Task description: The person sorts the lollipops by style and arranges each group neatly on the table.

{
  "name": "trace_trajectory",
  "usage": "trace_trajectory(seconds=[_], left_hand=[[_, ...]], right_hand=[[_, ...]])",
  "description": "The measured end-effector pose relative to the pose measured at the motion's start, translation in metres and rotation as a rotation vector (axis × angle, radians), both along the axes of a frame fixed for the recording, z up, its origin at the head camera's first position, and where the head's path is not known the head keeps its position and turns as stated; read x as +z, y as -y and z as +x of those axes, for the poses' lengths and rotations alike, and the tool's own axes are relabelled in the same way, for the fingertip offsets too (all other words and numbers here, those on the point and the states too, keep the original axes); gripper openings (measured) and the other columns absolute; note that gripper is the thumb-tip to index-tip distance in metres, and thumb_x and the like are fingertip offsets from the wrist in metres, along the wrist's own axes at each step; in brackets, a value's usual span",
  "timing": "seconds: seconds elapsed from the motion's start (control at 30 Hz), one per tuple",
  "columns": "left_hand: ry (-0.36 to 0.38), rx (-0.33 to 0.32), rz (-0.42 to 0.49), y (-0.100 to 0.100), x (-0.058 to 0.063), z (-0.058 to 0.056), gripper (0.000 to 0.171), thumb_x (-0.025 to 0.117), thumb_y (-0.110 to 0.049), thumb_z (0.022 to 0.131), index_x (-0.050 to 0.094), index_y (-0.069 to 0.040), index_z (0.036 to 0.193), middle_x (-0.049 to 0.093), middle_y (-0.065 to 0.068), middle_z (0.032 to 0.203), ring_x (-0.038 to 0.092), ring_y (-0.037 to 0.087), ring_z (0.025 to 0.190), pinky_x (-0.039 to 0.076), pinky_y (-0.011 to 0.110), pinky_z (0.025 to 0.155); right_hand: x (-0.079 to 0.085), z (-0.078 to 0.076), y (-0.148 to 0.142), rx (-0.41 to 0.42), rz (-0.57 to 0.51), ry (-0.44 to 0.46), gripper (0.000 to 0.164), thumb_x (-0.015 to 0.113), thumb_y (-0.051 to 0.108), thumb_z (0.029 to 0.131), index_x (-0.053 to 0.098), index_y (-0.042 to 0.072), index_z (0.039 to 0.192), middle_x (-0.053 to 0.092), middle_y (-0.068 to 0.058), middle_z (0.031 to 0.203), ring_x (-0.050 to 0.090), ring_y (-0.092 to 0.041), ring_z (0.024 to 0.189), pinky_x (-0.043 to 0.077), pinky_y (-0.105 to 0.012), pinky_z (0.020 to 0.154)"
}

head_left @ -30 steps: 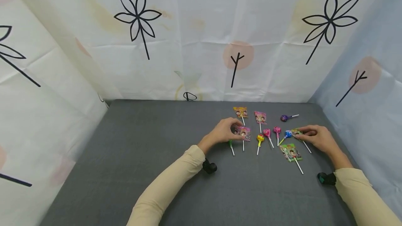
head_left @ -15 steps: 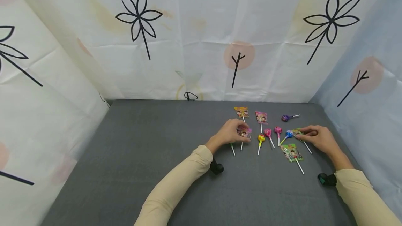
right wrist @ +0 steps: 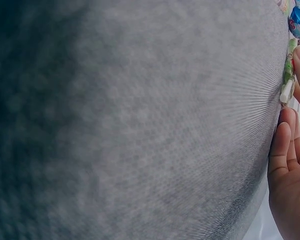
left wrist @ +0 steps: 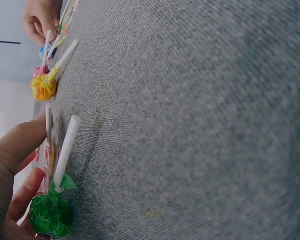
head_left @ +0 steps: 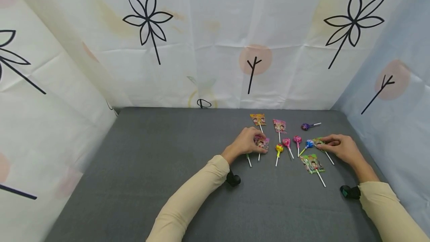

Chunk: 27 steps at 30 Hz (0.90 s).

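Note:
In the head view my left hand (head_left: 245, 143) holds a flat lollipop in a pink-purple wrapper (head_left: 262, 143), thumb at its near edge and fingers at its far edge. Its white stick points toward me. Beside that hand lies a round green lollipop (left wrist: 51, 212), mostly hidden by the hand in the head view. Farther right, my right hand (head_left: 342, 148) pinches a flat lollipop in a yellow-green wrapper (head_left: 317, 142), partly covered by the fingers. A round blue lollipop (head_left: 309, 143) lies right against its left side.
Round yellow (head_left: 279, 148) and pink lollipops (head_left: 286, 142) lie between the hands. Behind are flat orange (head_left: 258, 119) and pink ones (head_left: 279, 125) and a round purple one (head_left: 305, 126). A flat green lollipop (head_left: 312, 163) lies in front. Cloth walls (head_left: 218, 77) border the grey table (head_left: 151, 152).
My left hand has shifted a little to the right, its fingers closing farther over the pink-purple lollipop, whose stick now slants slightly. The right hand has stayed in place.

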<state>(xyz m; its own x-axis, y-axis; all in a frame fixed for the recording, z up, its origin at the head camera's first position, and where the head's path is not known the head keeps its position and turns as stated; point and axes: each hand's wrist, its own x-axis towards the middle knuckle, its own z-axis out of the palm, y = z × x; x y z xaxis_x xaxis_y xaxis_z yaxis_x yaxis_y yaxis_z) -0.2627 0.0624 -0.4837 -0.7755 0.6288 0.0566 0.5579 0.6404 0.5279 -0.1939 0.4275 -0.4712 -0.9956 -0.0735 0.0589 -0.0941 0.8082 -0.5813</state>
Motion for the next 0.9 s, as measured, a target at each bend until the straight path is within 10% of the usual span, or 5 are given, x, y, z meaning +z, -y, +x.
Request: trace_trajectory(seconds=[0.9], left_hand=[[-0.022, -0.012, -0.021, 0.0038, 0.0006, 0.0014, 0.056, 0.089, -0.04, 0.079, 0.071, -0.018, 0.127, 0.063, -0.001, 0.118, 0.055, 0.014, 0.107, 0.041, 0.028, 0.096]], right_hand=[[0.0028, 0.0026, 0.005, -0.02, -0.034, 0.031, 0.038, 0.078, 0.025, 0.093, 0.072, -0.008, 0.111, 0.068, -0.018, 0.1, 0.06, -0.015, 0.081, 0.047, -0.029, 0.062]])
